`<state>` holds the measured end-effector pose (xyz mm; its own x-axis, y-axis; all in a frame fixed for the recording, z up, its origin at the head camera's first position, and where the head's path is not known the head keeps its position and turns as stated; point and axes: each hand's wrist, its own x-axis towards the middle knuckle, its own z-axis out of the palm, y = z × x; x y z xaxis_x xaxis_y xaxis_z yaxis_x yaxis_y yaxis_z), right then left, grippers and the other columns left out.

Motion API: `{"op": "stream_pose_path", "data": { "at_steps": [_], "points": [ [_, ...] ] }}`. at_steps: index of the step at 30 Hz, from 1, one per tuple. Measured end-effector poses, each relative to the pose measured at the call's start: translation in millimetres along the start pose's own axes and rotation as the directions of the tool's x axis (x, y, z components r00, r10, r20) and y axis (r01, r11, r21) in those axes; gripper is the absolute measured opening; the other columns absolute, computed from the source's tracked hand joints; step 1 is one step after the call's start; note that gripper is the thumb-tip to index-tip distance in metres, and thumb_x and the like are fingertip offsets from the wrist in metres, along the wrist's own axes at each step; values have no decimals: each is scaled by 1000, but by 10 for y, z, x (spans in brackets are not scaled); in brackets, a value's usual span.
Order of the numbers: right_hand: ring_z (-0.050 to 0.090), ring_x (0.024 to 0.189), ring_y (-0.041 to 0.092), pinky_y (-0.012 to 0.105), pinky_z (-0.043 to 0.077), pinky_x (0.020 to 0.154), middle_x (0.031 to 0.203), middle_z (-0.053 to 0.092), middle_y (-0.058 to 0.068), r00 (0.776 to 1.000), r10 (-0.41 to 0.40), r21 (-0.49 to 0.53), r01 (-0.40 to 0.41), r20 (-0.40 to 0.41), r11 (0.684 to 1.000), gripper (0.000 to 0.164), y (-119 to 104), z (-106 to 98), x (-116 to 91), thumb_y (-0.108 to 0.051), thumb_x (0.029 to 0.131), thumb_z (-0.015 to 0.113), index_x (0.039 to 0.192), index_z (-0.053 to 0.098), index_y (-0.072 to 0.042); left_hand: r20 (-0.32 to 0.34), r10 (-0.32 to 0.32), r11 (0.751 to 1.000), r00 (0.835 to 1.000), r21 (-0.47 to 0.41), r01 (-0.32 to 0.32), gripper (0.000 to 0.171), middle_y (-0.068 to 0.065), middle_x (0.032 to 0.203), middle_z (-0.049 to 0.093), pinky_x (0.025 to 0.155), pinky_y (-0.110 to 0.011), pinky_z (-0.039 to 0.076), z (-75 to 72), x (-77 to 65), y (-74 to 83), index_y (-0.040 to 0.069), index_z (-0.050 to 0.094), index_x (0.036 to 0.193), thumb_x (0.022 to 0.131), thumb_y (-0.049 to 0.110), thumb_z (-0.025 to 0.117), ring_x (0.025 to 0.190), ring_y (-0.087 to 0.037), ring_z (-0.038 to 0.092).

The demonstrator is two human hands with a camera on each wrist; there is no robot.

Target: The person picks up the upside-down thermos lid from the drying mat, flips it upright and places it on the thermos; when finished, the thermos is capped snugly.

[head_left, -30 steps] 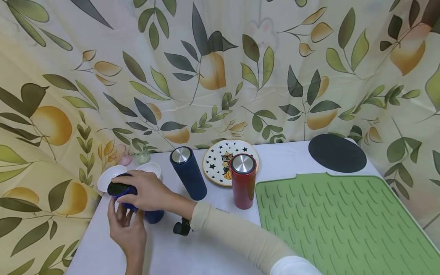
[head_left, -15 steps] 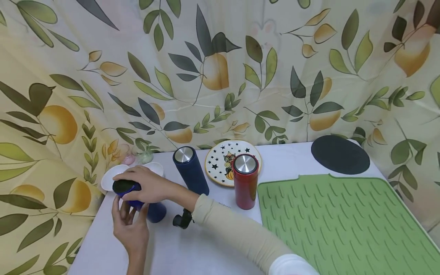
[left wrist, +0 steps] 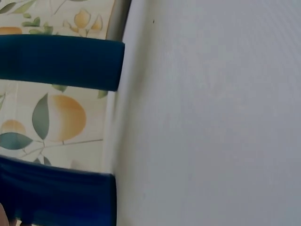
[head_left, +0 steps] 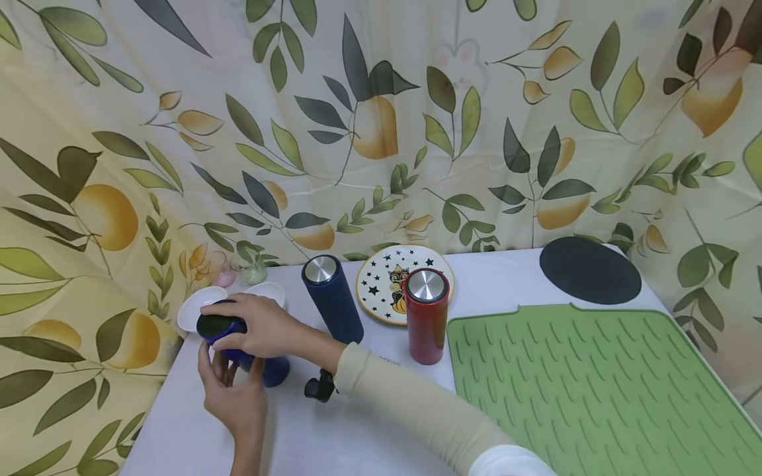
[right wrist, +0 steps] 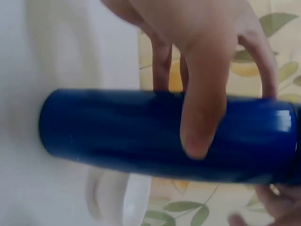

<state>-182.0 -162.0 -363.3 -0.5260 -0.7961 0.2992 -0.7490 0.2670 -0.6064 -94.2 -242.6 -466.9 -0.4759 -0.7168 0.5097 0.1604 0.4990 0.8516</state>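
Observation:
A blue thermos flask with a dark top stands on the table at the left of the head view. My left hand grips its body from the near side. In the right wrist view, the thumb of the left hand lies along the flask. Over the dark top, my right hand holds the flask's upper end with curled fingers; its fingertips show only at the corner of the right wrist view. A navy flask and a red flask, both with silver lids, stand to the right.
White bowls sit behind the hands, near small pink and green ornaments. A starry plate lies behind the red flask. Rightward are a green ridged mat and a black round mat. A patterned curtain encloses the table.
The head view has shifted slightly, so everything sits a little further right. Both hands stay on the blue flask, with the left hand slightly turned; the other things stand as before.

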Motion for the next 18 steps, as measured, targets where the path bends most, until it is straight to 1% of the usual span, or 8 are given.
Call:
{"op": "stream_pose_path", "data": {
  "at_steps": [3,6,8,10,13,15,16,18],
  "points": [
    [49,107,2,29,35,93,119,56,-9,986,41,-184,-70,-161,980,54,-85,129,-61,-50,83,61,132,49,-32,-39,-2,1000,999,24,3,82,-6,117,61,81,-19,49,33,-29,-15,29,43,135,67,-2,77,106,-9,58],
    [51,106,8,40,33,96,112,60,-5,939,19,-318,-135,-344,938,53,-171,295,-105,-53,83,59,129,53,-27,-75,26,998,997,52,-22,75,-8,103,67,70,-11,48,36,-44,-22,26,46,134,71,-4,72,88,-1,62],
    [50,106,11,42,32,97,109,60,-2,915,2,-350,-156,-403,924,53,-193,343,-121,-54,82,59,127,54,-25,-82,35,998,996,55,-31,74,-9,99,68,66,-9,47,30,-46,-14,25,47,133,71,-6,71,82,1,62],
    [47,109,10,37,34,95,113,57,-2,936,4,-300,-117,-351,947,53,-159,293,-110,-52,82,60,127,54,-25,-66,33,999,997,35,-30,76,-11,102,67,69,-10,48,20,-39,-7,23,47,134,69,-8,72,86,-1,63],
    [42,114,4,22,33,94,123,53,-6,989,-17,-115,0,-145,993,51,-37,99,-45,-46,85,61,131,51,-25,-21,36,999,999,-5,-36,82,-13,115,62,81,-17,49,7,-15,95,22,45,135,66,-8,76,104,-13,60],
    [41,114,-1,13,34,90,127,50,-9,999,-29,21,29,-27,999,50,39,-11,-4,-41,86,61,133,50,-26,-5,45,998,999,-32,-45,83,-14,119,59,85,-21,48,13,3,148,20,44,136,65,-5,79,109,-18,57],
    [41,113,-3,11,34,88,128,49,-10,999,-41,52,41,-6,998,50,62,-41,6,-39,86,62,132,50,-26,-6,50,998,999,-36,-50,83,-15,119,59,85,-22,48,21,6,164,19,44,136,65,-3,80,109,-19,57],
    [44,108,-4,9,34,84,125,51,-10,998,-53,33,53,-14,998,50,77,-43,0,-40,86,62,132,51,-28,-22,41,999,999,-25,-41,84,-12,117,60,84,-22,49,47,5,162,22,45,136,64,-1,81,108,-18,58]
  ]
}}
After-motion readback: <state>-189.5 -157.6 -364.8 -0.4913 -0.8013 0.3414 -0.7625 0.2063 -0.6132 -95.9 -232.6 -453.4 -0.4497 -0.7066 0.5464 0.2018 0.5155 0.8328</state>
